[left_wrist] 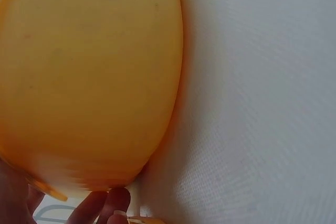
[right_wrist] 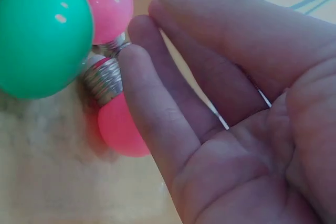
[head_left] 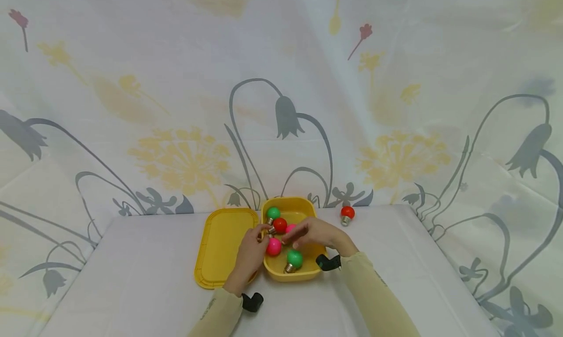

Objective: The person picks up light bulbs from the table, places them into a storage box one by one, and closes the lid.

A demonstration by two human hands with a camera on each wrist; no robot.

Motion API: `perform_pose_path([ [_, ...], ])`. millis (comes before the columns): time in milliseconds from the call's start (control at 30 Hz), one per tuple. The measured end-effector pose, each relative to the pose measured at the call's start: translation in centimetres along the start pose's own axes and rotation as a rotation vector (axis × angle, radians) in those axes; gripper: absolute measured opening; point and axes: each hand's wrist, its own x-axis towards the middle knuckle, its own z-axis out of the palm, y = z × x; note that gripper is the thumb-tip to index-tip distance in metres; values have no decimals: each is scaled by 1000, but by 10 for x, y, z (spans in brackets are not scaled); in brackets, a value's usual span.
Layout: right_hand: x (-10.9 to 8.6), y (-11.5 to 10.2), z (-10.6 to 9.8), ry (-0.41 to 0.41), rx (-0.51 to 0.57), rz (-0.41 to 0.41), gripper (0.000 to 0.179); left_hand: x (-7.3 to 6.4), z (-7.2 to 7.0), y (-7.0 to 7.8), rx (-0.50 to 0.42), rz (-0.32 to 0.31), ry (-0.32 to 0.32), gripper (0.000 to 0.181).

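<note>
A yellow plastic container [head_left: 295, 277] holds several coloured light bulbs with metal screw bases. My left hand [head_left: 251, 251] grips the container's left rim; in the left wrist view its fingers [left_wrist: 118, 200] lie against the outer wall. Over the bulbs, my right hand [head_left: 321, 233] reaches in from the right with its fingers loosely bent and nothing seen held. Near its fingertips are a pink bulb [right_wrist: 123, 129] and a green bulb [right_wrist: 44, 38]. Another pink bulb [head_left: 273, 246], a red bulb [head_left: 279, 224] and a second green bulb [head_left: 273, 213] lie along the left side.
A flat yellow lid [head_left: 222, 246] lies on the table left of the container. One red bulb [head_left: 347, 213] sits outside, to the back right. The white-covered table [head_left: 145, 278] ends at a flower-printed cloth backdrop [head_left: 281, 58].
</note>
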Motion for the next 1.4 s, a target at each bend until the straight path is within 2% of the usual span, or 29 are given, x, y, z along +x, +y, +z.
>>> perform_pose_path([
  [167, -2, 1, 0, 22, 51, -5, 29, -1, 0, 0, 3, -2, -2, 24],
  [467, -5, -2, -4, 78, 36, -56, 26, -1, 0, 3, 4, -11, 7, 26],
  [800, -12, -4, -6, 189, 82, -37, 25, -2, -1, 4, 7, -19, 4, 26],
  [1233, -24, 1, -14, 292, 38, -59, 26, -2, -1, 7, 8, -17, 13, 25],
  [1400, -31, 1, -18, 334, 63, -52, 27, -2, -1, 7, 6, -10, 16, 25],
])
